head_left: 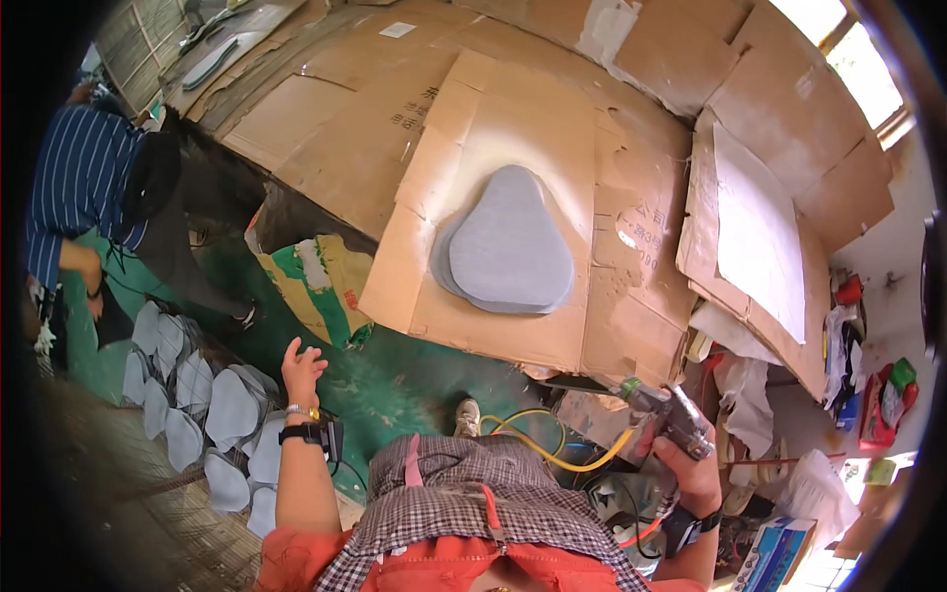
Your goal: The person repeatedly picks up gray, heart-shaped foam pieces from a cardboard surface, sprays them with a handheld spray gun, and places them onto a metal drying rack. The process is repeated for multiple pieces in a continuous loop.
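My right hand [696, 466] is wrapped round a metal spray gun [681, 422], which has a yellow hose [602, 459] joined to it. The gun is at the near right edge of the cardboard-covered table, pointing leftward. On a cardboard sheet [419, 286] lies a short stack of grey, rounded-triangle pads [511, 242], the top one slightly offset from those below. Pale overspray surrounds the stack. My left hand [303, 373] hangs in the air left of my body, fingers apart and holding nothing, near a torn green and yellow sack [314, 286].
Several grey pads [237, 405] rest on a rack at the lower left. Another person in a striped shirt [89, 168] bends at the far left. A white-topped board [760, 227] leans at the right, beside hanging cloths [747, 400]. A blue box [769, 553] stands lower right.
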`<act>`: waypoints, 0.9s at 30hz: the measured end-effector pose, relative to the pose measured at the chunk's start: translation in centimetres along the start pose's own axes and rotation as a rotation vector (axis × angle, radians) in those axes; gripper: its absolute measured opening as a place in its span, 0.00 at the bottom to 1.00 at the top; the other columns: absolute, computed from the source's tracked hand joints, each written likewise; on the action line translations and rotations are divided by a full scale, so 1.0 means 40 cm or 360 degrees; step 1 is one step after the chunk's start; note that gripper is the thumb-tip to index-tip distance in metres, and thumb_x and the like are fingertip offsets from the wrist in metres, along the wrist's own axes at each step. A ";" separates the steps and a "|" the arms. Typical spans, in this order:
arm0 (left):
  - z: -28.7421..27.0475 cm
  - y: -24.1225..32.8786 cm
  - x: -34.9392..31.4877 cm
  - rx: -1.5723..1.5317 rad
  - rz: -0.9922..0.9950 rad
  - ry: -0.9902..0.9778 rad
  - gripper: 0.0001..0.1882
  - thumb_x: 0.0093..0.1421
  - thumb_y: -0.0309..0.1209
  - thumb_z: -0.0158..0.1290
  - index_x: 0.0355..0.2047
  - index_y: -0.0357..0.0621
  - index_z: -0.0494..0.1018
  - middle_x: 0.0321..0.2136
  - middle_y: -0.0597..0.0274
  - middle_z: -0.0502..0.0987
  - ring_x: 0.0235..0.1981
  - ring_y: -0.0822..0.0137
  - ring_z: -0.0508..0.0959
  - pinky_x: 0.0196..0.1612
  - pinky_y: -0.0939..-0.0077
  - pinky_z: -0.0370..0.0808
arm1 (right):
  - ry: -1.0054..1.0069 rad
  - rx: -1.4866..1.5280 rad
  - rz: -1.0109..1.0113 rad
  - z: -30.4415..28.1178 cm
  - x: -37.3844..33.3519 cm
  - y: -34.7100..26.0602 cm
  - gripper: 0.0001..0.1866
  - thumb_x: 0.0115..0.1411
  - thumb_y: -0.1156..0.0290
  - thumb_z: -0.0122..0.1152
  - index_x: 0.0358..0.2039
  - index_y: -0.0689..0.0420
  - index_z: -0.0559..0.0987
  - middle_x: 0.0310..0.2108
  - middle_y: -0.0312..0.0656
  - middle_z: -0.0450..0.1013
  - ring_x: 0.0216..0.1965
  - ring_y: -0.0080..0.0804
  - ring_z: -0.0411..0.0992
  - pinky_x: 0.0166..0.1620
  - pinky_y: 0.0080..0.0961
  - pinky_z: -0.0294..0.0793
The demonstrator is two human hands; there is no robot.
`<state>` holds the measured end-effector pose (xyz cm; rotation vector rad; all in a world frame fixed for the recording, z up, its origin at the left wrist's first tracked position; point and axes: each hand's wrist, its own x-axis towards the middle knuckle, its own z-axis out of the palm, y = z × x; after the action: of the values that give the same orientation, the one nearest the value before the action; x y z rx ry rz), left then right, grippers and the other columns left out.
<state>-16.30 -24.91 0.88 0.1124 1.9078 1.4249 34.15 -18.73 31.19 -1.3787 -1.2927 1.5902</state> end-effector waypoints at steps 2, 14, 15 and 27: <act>0.040 -0.011 0.006 0.0100 -0.0018 -0.0013 0.30 0.56 0.28 0.54 0.60 0.42 0.61 0.33 0.61 0.78 0.22 0.73 0.77 0.26 0.80 0.70 | 0.0106 0.0039 -0.0117 0.000 -0.011 0.012 0.32 0.53 0.73 0.64 0.57 0.64 0.65 0.31 0.41 0.73 0.31 0.26 0.71 0.37 0.23 0.72; 0.072 -0.020 -0.012 0.0446 -0.0076 -0.0202 0.28 0.53 0.24 0.54 0.56 0.38 0.65 0.33 0.59 0.78 0.21 0.70 0.78 0.23 0.78 0.70 | 0.0042 0.0014 -0.0060 -0.007 -0.096 -0.002 0.31 0.52 0.75 0.62 0.57 0.65 0.65 0.30 0.41 0.72 0.31 0.26 0.72 0.37 0.22 0.72; 0.065 -0.017 -0.011 0.0409 -0.0088 -0.0184 0.28 0.52 0.23 0.55 0.55 0.37 0.67 0.33 0.59 0.78 0.21 0.70 0.78 0.23 0.77 0.70 | 0.0019 0.0040 -0.0069 0.009 -0.087 0.002 0.30 0.53 0.76 0.61 0.57 0.65 0.64 0.31 0.41 0.73 0.31 0.26 0.72 0.38 0.22 0.72; -0.016 -0.061 -0.031 0.0371 -0.0196 -0.0167 0.22 0.56 0.25 0.50 0.53 0.41 0.68 0.35 0.59 0.78 0.24 0.70 0.78 0.28 0.77 0.72 | 0.0480 -0.0122 -0.0254 0.043 0.008 -0.026 0.19 0.57 0.75 0.60 0.49 0.65 0.70 0.31 0.37 0.73 0.31 0.24 0.72 0.39 0.22 0.71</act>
<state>-14.93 -26.93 -0.54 0.1739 1.9524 1.0919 32.30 -18.56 32.00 -1.4579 -1.2549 1.1856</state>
